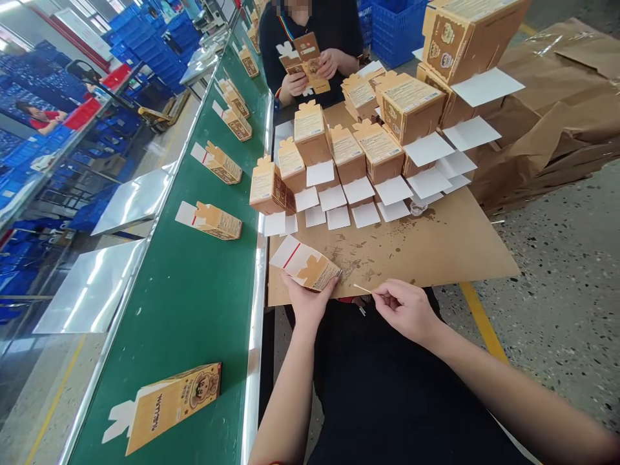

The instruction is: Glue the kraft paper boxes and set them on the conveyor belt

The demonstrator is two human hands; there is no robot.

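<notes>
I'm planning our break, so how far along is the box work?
Partway, it seems. Belt boxes, spaced along the green belt, look done. The left hand holds a carton with a red strip on its white flap; the right hand pinches a thin stick. Stacked boxes on the table seem left, though I can't tell how many.

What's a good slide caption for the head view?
Left hand holding a box, right hand a thin stick, beside a green belt.

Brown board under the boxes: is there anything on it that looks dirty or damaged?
Yes: the brown board has scattered dark marks in front of the stacked boxes. They stand out against its plain surface; possibly glue or dirt, I cannot tell which.
</notes>
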